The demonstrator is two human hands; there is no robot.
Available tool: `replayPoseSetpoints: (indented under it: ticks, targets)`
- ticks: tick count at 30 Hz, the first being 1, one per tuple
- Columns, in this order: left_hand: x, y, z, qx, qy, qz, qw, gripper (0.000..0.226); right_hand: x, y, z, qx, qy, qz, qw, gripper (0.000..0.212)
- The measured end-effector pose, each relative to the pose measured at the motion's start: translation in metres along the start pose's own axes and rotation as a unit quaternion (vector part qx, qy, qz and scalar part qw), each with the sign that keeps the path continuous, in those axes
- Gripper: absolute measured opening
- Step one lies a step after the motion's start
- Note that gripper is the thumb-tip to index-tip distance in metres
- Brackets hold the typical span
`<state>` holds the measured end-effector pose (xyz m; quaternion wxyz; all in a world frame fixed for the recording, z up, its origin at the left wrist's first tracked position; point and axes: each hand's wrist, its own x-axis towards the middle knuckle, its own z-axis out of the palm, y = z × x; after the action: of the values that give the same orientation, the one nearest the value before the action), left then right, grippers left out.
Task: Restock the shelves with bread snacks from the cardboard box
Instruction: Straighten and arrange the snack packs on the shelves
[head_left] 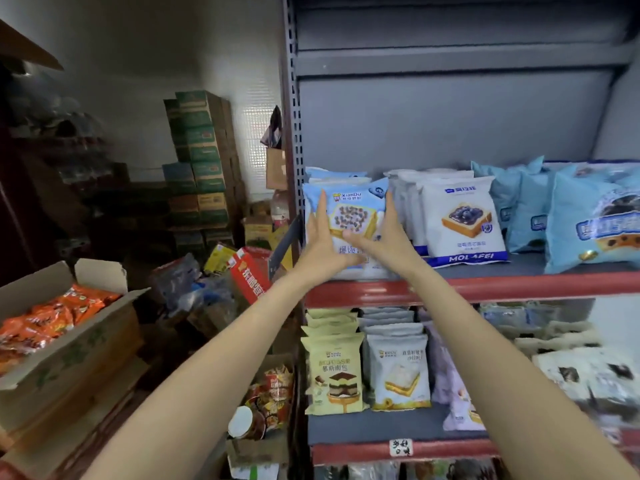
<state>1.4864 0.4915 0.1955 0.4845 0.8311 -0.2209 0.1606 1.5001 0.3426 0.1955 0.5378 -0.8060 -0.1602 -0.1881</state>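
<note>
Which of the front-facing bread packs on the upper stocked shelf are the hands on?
The XianDu pack at the row's left end, with chocolate-dotted toast pictured. The left hand and right hand press it, unlike the untouched Molafei blueberry-toast pack beside it.

XianDu packet [349, 216] on shelf [485, 284], left of MOLAFEI packet [462, 221].

Both hands [323, 242] raised, fingers [390, 206] straight

A dim stockroom with a pale wall [114, 57]. Daylight comes through a meshed window [258, 133]. Green cartons [199, 157] are stacked against the wall beside it.
</note>
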Motion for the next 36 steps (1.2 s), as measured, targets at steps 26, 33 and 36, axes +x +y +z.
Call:
replayPoseSetpoints:
  ticks: [26,33,36]
  targets:
    - [0.064,0.031,-0.124,0.063,0.053,0.011,0.997,0.028,0.038,-0.073,-0.063,-0.163,-0.037,-0.139,0.976,0.057]
    - [0.156,-0.026,-0.136,0.201,-0.033,0.010,0.979,0.025,0.153,-0.072,-0.052,-0.360,-0.139,-0.117,0.915,0.027]
    - [0.180,-0.041,-0.127,0.219,-0.072,0.031,0.972,0.028,0.184,-0.055,-0.046,-0.429,-0.176,-0.097,0.881,0.031]
